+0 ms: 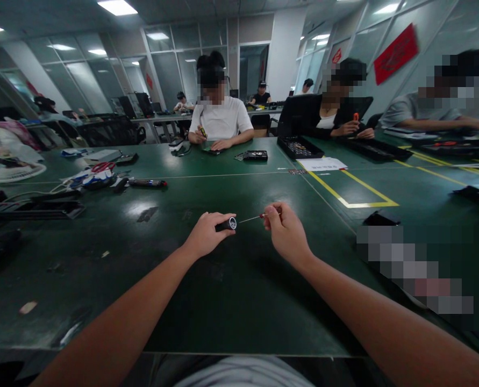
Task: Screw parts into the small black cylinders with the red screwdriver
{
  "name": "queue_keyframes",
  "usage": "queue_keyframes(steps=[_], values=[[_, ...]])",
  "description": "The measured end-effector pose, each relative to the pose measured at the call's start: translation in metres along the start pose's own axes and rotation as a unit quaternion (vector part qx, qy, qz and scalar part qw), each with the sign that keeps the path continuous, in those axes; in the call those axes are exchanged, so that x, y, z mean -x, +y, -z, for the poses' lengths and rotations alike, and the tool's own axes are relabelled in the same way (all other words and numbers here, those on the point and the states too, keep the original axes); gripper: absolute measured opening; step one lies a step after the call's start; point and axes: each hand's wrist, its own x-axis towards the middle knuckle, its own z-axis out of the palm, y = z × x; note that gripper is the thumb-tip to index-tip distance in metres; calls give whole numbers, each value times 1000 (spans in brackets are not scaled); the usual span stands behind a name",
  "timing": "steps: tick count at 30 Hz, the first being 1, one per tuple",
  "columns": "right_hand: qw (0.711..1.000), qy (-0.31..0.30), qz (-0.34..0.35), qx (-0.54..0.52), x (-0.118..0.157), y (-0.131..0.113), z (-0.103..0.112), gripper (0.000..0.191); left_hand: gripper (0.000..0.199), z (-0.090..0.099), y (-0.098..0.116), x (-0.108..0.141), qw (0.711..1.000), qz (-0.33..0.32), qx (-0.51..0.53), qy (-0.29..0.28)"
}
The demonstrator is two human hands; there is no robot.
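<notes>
My left hand (205,235) is closed around a short black tube (225,224), whose round, pale-rimmed end faces right. It looks like a small flashlight, though inside details are too small to make out. In my right hand (285,230) is a slim screwdriver (250,219), gripped by its reddish handle between bent fingers. Its thin metal shaft points left at the tube's end, with a small gap between tip and rim. Both hands are above the green table (231,301), and my fingers cover most of the screwdriver's handle.
Red-handled scissors (103,166), a black pen-shaped tool (147,183) and cables lie to the left. A black device (255,155) and a black parts case (299,147) sit farther back. Yellow tape (370,205) marks the right. Co-workers sit across the table.
</notes>
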Motion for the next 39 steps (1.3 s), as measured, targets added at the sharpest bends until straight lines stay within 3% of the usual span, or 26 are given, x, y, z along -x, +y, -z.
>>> queue_keyframes(steps=[15,25,34,39], values=[[995,-77,37,-57,3,-5,2,24,44,-4,-3,0,1000,-23,-2,-11],[993,-87,37,-65,4,-3,0,30,44,-3,-1,1,999,-26,4,-19],[997,-27,62,47,5,-3,-1,25,43,-4,0,1,1000,-14,-4,-18],[997,-2,59,54,4,-4,1,27,43,-2,2,0,1000,-11,7,-8]])
